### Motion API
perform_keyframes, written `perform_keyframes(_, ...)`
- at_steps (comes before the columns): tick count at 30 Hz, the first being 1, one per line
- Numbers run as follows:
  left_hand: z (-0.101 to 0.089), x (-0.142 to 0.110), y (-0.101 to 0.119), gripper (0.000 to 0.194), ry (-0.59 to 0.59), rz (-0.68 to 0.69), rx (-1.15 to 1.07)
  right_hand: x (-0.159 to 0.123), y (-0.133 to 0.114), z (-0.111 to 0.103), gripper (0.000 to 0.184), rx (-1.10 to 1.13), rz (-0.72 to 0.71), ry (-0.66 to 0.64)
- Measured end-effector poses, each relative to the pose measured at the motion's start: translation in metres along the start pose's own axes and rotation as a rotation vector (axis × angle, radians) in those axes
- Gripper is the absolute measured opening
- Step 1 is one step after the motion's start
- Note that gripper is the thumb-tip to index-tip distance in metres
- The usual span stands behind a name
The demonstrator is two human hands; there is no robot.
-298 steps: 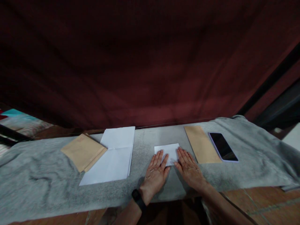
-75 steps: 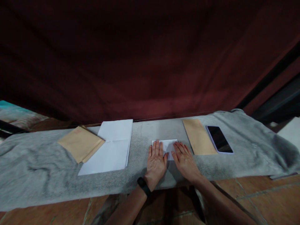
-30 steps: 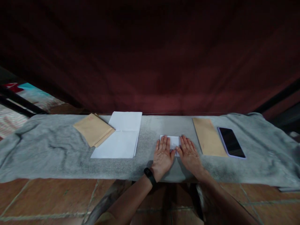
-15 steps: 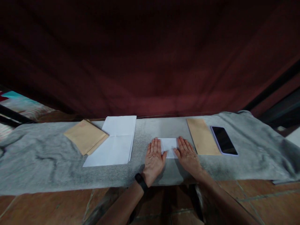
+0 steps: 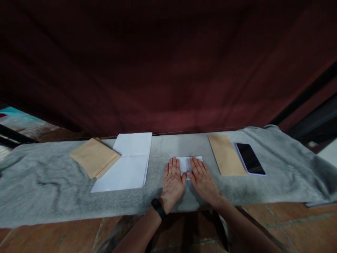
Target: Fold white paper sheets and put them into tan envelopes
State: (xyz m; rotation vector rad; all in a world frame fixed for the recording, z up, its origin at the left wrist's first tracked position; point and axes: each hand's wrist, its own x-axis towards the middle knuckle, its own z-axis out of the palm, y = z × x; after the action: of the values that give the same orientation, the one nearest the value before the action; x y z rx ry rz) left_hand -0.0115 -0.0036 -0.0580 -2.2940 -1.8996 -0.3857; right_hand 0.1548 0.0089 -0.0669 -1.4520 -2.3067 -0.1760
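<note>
2 hands, L hand (image 5: 172, 183) & R hand (image 5: 203, 181), lie palms down on 1 small white paper (image 5: 185, 165), approx. mid-worktop (image 5: 166, 149), btwn far & near edges; each grip opened flat, fingers straight, nothing clasped. Toward L end: 1 stack of large white sheets (image 5: 134, 170) (min. 2, exact no. unclear) by the far edge, its L side under 1 pile of tan papers (image 5: 94, 158), min. 2. Toward R end: 1 tan sheet (image 5: 226, 156), 1 phone (image 5: 250, 159) right beside it.
</note>
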Motion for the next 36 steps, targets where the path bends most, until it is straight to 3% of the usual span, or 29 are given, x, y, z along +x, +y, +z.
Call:
perform_keyframes(6, 0.000, -0.001, -0.003, 0.060, 0.010, 0.013, -0.003, -0.005, -0.005, 0.007, 0.061, -0.047, 0.028, 0.025)
perform_keyframes(36, -0.005, -0.004, -0.010, 0.066, 0.029, 0.007, -0.009, -0.022, 0.036, 0.000, 0.057, -0.094, 0.081, 0.032)
